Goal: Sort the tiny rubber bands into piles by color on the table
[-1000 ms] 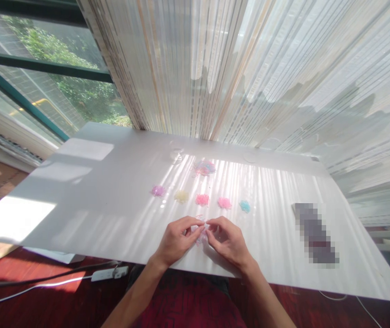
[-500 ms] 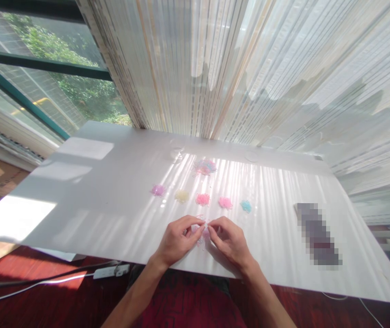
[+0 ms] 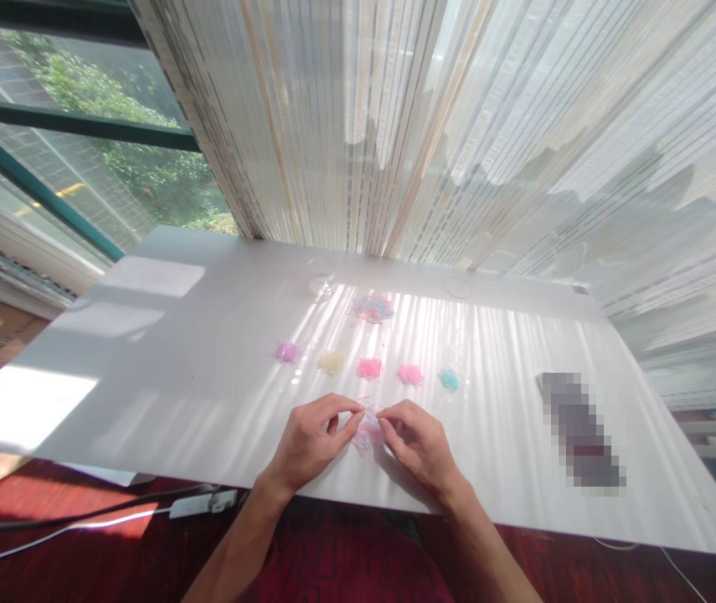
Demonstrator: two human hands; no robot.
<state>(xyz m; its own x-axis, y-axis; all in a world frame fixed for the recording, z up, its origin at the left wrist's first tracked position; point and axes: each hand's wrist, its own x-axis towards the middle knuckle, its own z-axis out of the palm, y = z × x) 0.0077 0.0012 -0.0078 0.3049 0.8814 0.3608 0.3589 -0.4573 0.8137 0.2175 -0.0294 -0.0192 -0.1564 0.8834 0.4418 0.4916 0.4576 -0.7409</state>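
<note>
Both hands meet over a loose pile of mixed small rubber bands point(image 3: 367, 437) near the front edge of the white table. My left hand point(image 3: 312, 440) is closed in a pinch above the pile's left side; my right hand point(image 3: 421, 445) pinches at its right side. A small gap separates the two sets of fingertips. Whatever they hold is too small to make out. Beyond them lies a row of little heaps of bands: purple point(image 3: 288, 353), yellow point(image 3: 331, 362), coral red point(image 3: 369, 368), pink point(image 3: 410, 373) and blue point(image 3: 449, 379).
A larger multicoloured heap of bands point(image 3: 373, 310) lies behind the row. Clear round items point(image 3: 322, 285) rest near the string curtain point(image 3: 332, 126). On the right of the table point(image 3: 219, 377) is a blurred-out dark oblong object point(image 3: 580, 431). A power strip point(image 3: 202, 503) sits below the front edge.
My left hand has moved slightly left, so the fingertips, close together before, are now further apart. More of the pile beneath shows. The view has shifted slightly.
</note>
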